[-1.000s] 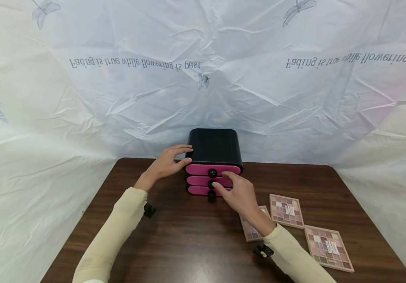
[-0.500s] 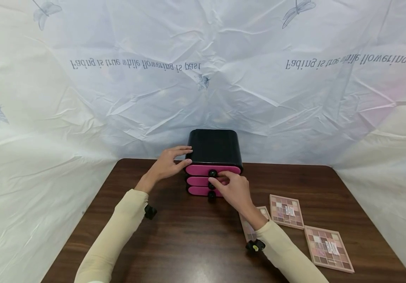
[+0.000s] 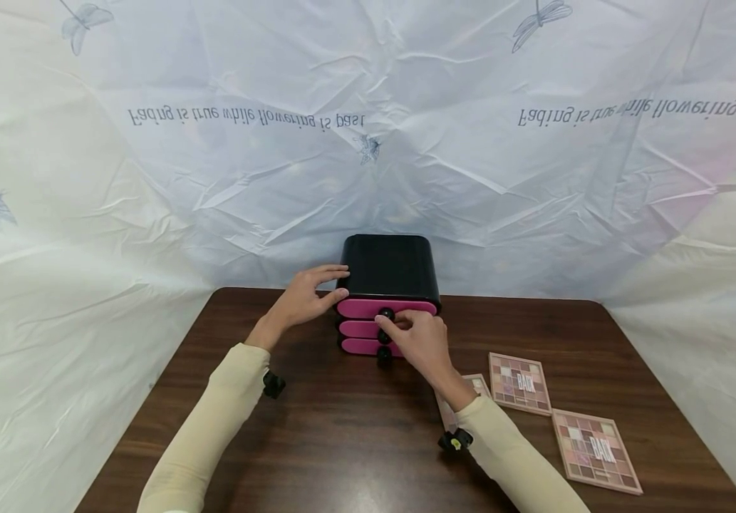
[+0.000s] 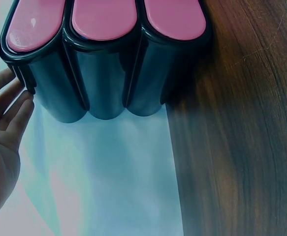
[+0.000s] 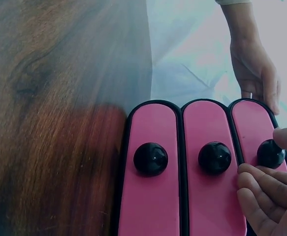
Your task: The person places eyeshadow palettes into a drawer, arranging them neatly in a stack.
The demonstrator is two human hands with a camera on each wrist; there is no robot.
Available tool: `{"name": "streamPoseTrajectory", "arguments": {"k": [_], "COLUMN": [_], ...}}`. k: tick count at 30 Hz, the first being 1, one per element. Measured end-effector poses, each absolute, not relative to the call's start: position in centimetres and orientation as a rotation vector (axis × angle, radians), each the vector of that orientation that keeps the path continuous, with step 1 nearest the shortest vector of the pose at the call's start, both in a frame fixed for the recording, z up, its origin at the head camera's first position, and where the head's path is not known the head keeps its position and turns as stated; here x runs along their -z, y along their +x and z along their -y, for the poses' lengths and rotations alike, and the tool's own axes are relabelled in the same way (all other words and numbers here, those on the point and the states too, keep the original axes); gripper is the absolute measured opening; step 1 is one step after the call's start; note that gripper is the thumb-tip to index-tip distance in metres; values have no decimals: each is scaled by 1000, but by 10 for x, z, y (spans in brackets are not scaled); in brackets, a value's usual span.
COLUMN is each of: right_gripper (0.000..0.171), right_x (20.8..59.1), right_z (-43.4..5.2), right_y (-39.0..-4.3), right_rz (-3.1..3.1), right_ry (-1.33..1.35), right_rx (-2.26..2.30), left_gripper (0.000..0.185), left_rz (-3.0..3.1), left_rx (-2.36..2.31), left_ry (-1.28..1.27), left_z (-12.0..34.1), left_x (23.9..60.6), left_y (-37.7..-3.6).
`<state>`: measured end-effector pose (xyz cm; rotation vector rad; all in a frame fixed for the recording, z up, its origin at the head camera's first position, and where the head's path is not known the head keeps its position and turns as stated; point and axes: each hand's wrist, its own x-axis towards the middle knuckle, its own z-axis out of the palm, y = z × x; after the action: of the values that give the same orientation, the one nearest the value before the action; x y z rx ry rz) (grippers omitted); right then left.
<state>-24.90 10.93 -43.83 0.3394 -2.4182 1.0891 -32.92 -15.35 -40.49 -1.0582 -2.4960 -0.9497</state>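
Note:
A small black drawer cabinet [image 3: 390, 263] with three stacked pink drawer fronts stands near the table's far edge, all drawers closed. My left hand [image 3: 303, 296] lies along its upper left corner, fingers extended over the top and side; the left wrist view shows those fingers [image 4: 19, 115] against the black wall. At the front, my right hand [image 3: 427, 342] has thumb and fingers on either side of the top drawer's round black knob [image 5: 271, 153], pinching it. The middle knob [image 5: 214, 158] and bottom knob [image 5: 150, 159] are untouched.
To the right on the brown wooden table [image 3: 342, 442] lie two eyeshadow palettes, a rear one [image 3: 519, 382] and a nearer one [image 3: 597, 450]. A third palette [image 3: 448, 417] is partly hidden beneath my right wrist. A white printed sheet [image 3: 368, 192] hangs behind the cabinet.
My right hand has moved slightly left, from beside the knobs onto the top knob, its thumb and fingers closing in. My left hand stays at the cabinet's corner.

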Motion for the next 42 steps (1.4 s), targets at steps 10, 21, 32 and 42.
{"name": "streamPoseTrajectory", "arguments": {"k": [10, 21, 32, 42], "right_gripper": [40, 38, 35, 33], "right_x": [437, 436, 436, 437], "right_z": [-109, -110, -110, -112], "right_y": [-244, -226, -209, -189], "right_rz": [2447, 2445, 2435, 2448], "right_ry": [342, 358, 375, 380], "right_rx": [-1051, -1061, -1015, -994], "left_gripper": [50, 50, 51, 52], "left_rz": [2490, 2500, 2499, 2476], "left_rx": [938, 935, 926, 921], "left_ry": [-1060, -1055, -1049, -1050], "left_z": [155, 154, 154, 153], "left_x": [405, 405, 405, 406], "left_y": [-329, -330, -329, -329]}}
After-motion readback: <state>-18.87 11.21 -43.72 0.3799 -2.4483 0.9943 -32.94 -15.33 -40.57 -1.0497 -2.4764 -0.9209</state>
